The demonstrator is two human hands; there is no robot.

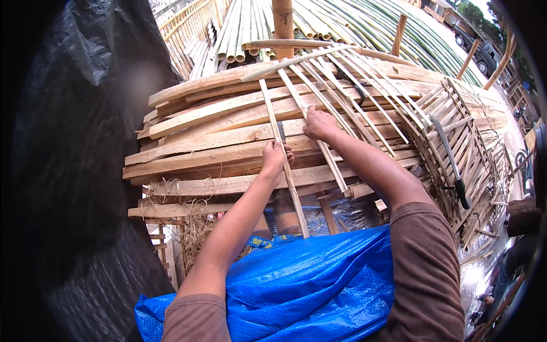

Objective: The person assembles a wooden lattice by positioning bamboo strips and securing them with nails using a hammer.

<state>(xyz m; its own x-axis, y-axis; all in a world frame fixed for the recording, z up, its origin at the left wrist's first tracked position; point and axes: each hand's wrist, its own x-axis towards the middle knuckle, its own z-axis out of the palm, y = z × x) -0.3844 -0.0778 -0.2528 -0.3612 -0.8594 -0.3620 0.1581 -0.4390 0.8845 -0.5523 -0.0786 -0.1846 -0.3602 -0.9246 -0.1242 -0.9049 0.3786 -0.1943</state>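
Observation:
My left hand [277,158] is closed round a thin split-bamboo strip [293,196], held lengthwise with its near end above the blue tarp over my lap. A small dark flat piece [281,131] shows just above this hand; its kind is unclear. My right hand [320,123] is closed at a second bamboo strip [333,165], with the thumb and index finger on its upper half. Several similar strips [342,111] fan out beyond and to the right, their far ends against a crosswise bamboo pole [296,64]. Beneath them lie rough-sawn wooden planks [222,165].
A blue tarp [307,285] covers my lap. Black sheeting [85,171] hangs on the left. At right, a long blade with a black handle [462,194] rests on stacked slats [473,154]. Green bamboo poles [245,28] lie behind an upright post [283,28].

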